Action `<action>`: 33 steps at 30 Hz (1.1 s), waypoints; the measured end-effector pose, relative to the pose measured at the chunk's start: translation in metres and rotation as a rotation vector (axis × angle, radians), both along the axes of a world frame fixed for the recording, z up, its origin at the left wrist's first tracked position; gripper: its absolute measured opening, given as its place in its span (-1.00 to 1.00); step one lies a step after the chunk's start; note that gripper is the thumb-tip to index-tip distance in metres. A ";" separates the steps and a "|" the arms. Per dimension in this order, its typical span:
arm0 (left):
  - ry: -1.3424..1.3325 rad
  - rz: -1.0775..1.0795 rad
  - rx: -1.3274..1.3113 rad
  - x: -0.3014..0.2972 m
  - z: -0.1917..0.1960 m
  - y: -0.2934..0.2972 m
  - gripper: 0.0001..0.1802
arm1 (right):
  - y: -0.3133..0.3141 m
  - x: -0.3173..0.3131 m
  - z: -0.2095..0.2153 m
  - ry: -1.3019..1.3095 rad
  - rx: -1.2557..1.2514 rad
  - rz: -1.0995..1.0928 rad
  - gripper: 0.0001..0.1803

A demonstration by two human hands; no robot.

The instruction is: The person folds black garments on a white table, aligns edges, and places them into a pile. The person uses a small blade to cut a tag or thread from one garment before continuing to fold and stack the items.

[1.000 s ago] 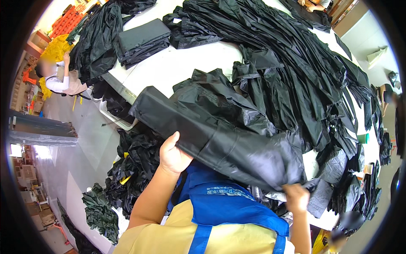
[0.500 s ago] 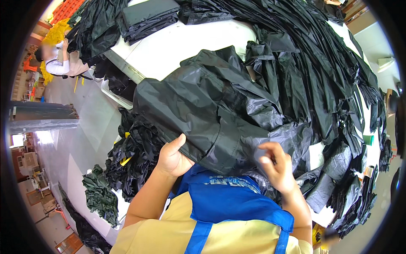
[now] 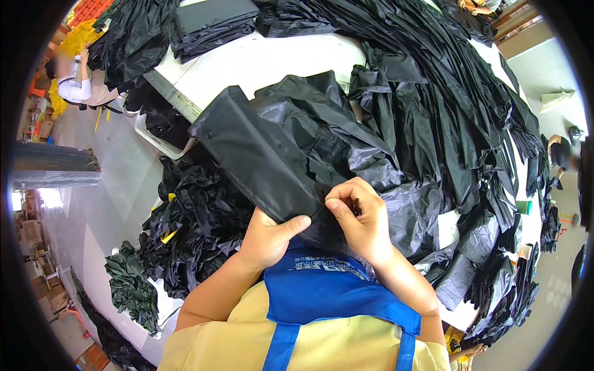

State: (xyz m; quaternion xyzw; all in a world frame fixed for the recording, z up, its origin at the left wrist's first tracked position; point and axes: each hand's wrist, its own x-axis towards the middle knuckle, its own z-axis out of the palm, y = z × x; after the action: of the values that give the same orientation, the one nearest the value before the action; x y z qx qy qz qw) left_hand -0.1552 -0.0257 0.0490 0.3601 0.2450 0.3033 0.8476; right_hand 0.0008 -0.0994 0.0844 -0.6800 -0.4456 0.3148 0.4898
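I hold a black fabric piece (image 3: 260, 154) with a zip along its edge, stretched up and to the left over the white table (image 3: 260, 62). My left hand (image 3: 269, 238) grips its near end from below, thumb on top. My right hand (image 3: 362, 219) pinches the same end just beside the left hand, fingers closed on the fabric. Crumpled black plastic (image 3: 346, 142) lies under and behind the piece.
Heaps of black garments (image 3: 445, 93) cover the table's right and far side. A folded black stack (image 3: 210, 21) lies at the far left. A pile of black fabric (image 3: 198, 229) sits on the floor to my left. A seated person (image 3: 77, 80) is far left.
The black piece has turned and been pulled closer. My right hand moved left from the piece's right end to meet my left hand at the near end.
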 end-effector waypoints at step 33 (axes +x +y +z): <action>-0.043 0.063 -0.139 0.013 0.016 -0.002 -0.39 | 0.021 0.070 0.035 -0.491 0.160 0.585 -0.67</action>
State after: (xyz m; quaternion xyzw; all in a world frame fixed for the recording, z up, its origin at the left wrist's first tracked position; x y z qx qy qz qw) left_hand -0.1423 -0.0281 0.0651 0.2857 0.2584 0.3198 0.8656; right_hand 0.0708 -0.0783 0.1192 -0.5391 -0.7477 0.2334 0.3095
